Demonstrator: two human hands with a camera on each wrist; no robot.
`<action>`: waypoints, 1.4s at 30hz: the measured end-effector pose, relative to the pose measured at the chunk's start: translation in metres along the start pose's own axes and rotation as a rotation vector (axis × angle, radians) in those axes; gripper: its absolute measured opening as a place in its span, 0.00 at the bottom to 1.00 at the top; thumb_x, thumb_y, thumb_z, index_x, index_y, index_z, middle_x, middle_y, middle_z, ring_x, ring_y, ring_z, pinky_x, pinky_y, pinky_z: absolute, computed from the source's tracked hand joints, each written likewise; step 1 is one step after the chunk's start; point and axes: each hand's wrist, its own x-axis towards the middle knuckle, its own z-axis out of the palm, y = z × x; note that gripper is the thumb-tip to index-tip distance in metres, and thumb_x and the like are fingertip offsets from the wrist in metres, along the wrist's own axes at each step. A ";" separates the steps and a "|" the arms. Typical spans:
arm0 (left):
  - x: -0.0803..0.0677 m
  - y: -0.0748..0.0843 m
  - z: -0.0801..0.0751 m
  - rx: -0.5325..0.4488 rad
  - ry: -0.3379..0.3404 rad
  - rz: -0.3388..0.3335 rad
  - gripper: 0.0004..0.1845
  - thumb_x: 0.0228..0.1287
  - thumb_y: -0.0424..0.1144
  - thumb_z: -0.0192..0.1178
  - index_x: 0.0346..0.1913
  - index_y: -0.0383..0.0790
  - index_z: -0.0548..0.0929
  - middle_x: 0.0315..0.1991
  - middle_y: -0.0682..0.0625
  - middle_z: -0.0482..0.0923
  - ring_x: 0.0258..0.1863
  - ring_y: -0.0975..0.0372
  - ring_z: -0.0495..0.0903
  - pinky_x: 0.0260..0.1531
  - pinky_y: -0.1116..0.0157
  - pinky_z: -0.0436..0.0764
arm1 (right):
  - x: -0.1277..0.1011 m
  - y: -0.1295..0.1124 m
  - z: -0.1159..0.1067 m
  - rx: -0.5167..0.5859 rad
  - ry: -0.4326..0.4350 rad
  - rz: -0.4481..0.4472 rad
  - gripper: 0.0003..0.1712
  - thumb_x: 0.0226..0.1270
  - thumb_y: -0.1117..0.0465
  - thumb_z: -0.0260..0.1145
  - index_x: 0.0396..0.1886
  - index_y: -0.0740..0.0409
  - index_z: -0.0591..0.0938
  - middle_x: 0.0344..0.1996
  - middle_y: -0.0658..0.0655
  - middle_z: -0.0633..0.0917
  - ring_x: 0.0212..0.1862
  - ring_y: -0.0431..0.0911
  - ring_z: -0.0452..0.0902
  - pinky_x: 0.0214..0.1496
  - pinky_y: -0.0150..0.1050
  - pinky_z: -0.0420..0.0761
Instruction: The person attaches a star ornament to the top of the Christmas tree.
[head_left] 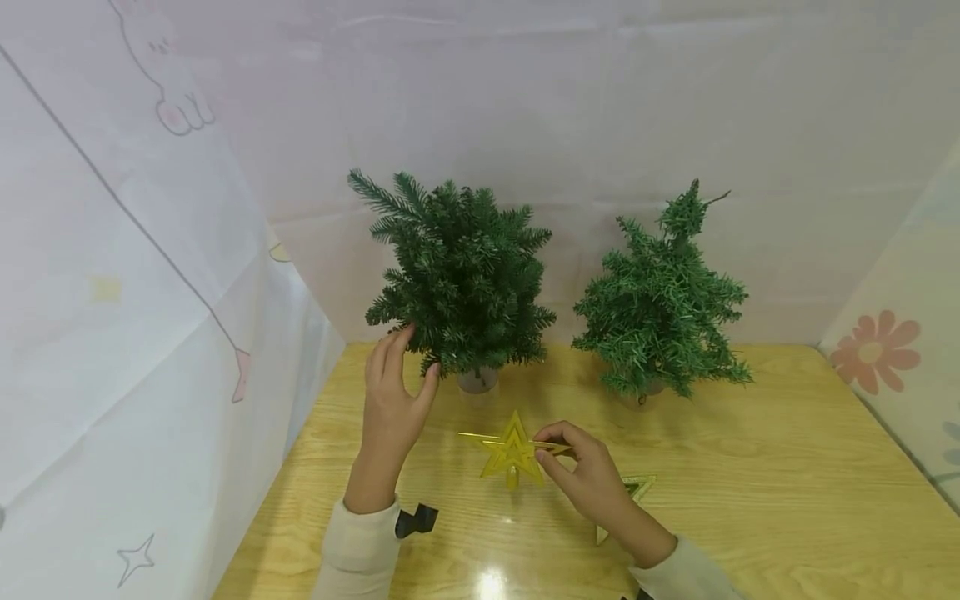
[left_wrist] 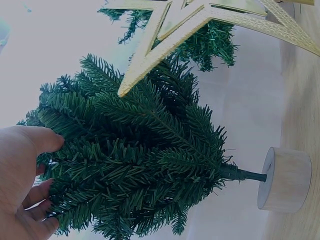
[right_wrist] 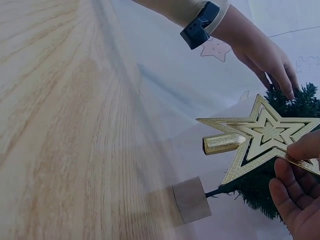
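Note:
My right hand (head_left: pixel 592 479) pinches one point of a gold star tree topper (head_left: pixel 513 450) between thumb and fingers, holding it above the table. A short hollow socket (right_wrist: pixel 222 143) sticks out from the star's lower side. With fingers spread, my left hand (head_left: pixel 392 408) touches the left side of the fuller artificial Christmas tree (head_left: pixel 465 275). In the left wrist view, its thumb and fingers lie apart among the needles at the treetop. The tree stands on a round pale base (left_wrist: pixel 285 180).
A second, sparser Christmas tree (head_left: pixel 663 312) stands to the right at the back of the wooden table (head_left: pixel 750 492). Another gold star (head_left: pixel 639 484) lies partly hidden under my right hand. Printed cloth (head_left: pixel 480 100) hangs behind and at both sides.

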 end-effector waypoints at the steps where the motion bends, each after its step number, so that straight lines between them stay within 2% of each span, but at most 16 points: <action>1: 0.000 0.000 0.000 -0.001 0.001 0.001 0.34 0.57 0.40 0.61 0.66 0.48 0.62 0.60 0.45 0.63 0.61 0.55 0.60 0.58 0.54 0.62 | 0.000 0.004 0.001 0.001 0.001 -0.001 0.10 0.61 0.62 0.63 0.42 0.51 0.78 0.41 0.47 0.80 0.42 0.40 0.77 0.43 0.43 0.77; 8: 0.000 0.001 0.000 -0.007 0.006 0.009 0.34 0.56 0.41 0.62 0.66 0.47 0.63 0.60 0.44 0.64 0.61 0.54 0.60 0.57 0.53 0.62 | 0.000 0.018 0.001 -0.005 0.012 -0.019 0.09 0.61 0.54 0.62 0.42 0.43 0.78 0.42 0.42 0.80 0.42 0.36 0.76 0.42 0.41 0.77; 14: 0.000 0.002 0.000 -0.009 0.000 0.007 0.33 0.57 0.41 0.61 0.66 0.47 0.63 0.61 0.45 0.63 0.61 0.54 0.60 0.57 0.54 0.62 | 0.000 0.005 -0.002 0.023 0.027 -0.021 0.10 0.60 0.63 0.64 0.42 0.50 0.78 0.42 0.49 0.80 0.43 0.40 0.77 0.42 0.48 0.77; 17: 0.000 0.002 0.000 -0.008 -0.004 0.005 0.34 0.57 0.40 0.61 0.66 0.47 0.62 0.61 0.46 0.63 0.61 0.55 0.60 0.57 0.54 0.62 | 0.000 -0.007 -0.005 0.028 0.029 -0.023 0.10 0.59 0.67 0.64 0.41 0.55 0.78 0.42 0.52 0.80 0.43 0.42 0.77 0.42 0.48 0.77; 26: 0.000 0.003 0.001 -0.015 0.001 0.007 0.35 0.55 0.37 0.63 0.66 0.46 0.63 0.60 0.44 0.64 0.60 0.54 0.60 0.57 0.53 0.62 | -0.001 -0.021 -0.012 -0.012 0.033 0.010 0.10 0.59 0.65 0.64 0.41 0.54 0.78 0.42 0.50 0.80 0.45 0.41 0.76 0.43 0.44 0.77; 38: 0.002 0.000 0.002 -0.013 0.013 0.023 0.35 0.54 0.38 0.63 0.66 0.47 0.63 0.60 0.44 0.63 0.60 0.54 0.60 0.57 0.53 0.62 | 0.002 -0.023 -0.017 0.003 0.015 -0.075 0.10 0.61 0.65 0.62 0.43 0.56 0.77 0.42 0.54 0.80 0.46 0.45 0.76 0.43 0.42 0.78; 42: 0.002 0.000 0.002 -0.014 0.016 0.022 0.35 0.55 0.38 0.63 0.66 0.47 0.63 0.60 0.43 0.64 0.60 0.54 0.60 0.57 0.53 0.62 | 0.002 -0.028 -0.019 0.002 0.020 -0.085 0.10 0.61 0.65 0.62 0.43 0.56 0.77 0.42 0.53 0.80 0.46 0.45 0.76 0.44 0.45 0.78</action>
